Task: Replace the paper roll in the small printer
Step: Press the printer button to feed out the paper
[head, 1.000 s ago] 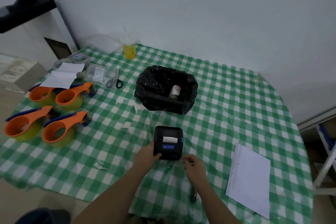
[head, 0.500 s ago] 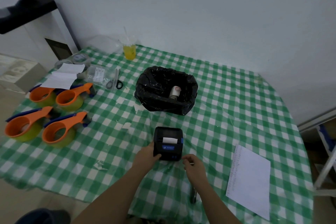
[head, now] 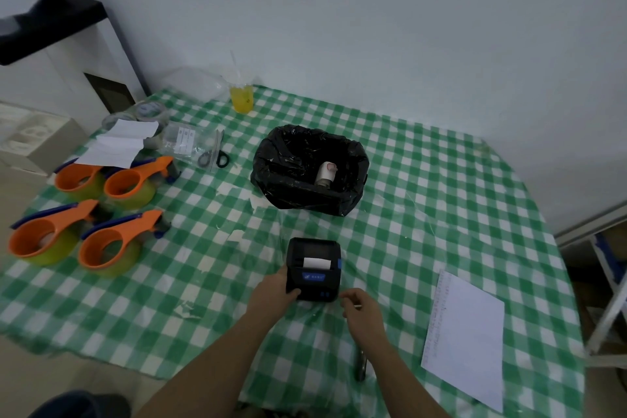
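Observation:
A small black printer (head: 314, 266) with a blue front label sits on the green checked tablecloth, a strip of white paper showing from its slot. My left hand (head: 271, 295) grips the printer's left front corner. My right hand (head: 361, 310) hovers just off its right front corner, fingers curled, a thin pale sliver at the fingertips that I cannot identify. A used paper roll core (head: 325, 173) lies inside the black-lined bin (head: 356, 153) behind the printer.
Several orange tape dispensers (head: 108, 248) stand at the left. Scissors (head: 212, 154), plastic bags and a folded paper lie behind them. A yellow drink cup (head: 241, 98) is near the wall. A white sheet (head: 466, 339) lies at the right table edge.

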The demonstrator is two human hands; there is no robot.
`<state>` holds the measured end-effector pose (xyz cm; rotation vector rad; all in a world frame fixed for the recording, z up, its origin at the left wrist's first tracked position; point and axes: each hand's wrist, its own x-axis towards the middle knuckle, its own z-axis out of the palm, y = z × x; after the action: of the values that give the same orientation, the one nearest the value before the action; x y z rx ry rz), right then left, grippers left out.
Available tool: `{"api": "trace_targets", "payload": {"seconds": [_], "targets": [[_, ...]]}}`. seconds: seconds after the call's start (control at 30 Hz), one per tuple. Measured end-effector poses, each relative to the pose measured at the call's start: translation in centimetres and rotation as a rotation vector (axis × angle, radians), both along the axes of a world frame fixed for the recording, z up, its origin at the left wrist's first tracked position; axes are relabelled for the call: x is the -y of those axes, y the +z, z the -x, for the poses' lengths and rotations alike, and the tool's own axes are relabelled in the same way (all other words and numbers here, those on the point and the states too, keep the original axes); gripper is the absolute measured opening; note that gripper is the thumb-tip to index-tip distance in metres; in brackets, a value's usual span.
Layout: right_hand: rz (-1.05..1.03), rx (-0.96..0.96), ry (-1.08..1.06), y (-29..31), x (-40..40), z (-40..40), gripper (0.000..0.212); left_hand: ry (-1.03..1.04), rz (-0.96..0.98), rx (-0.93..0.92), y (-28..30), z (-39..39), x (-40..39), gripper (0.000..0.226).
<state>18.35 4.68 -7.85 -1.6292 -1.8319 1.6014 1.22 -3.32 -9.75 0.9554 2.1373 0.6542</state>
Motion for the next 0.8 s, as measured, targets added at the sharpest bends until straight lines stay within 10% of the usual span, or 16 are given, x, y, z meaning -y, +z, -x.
{"api": "trace_targets", "payload": {"seconds": [0.8], "targets": [[-0.002, -0.017, 0.000, -0.28, -0.23, 0.09, 0.025, -0.026, 0.032, -0.030, 0.88, -0.19, 0.15, 0.053]]}}
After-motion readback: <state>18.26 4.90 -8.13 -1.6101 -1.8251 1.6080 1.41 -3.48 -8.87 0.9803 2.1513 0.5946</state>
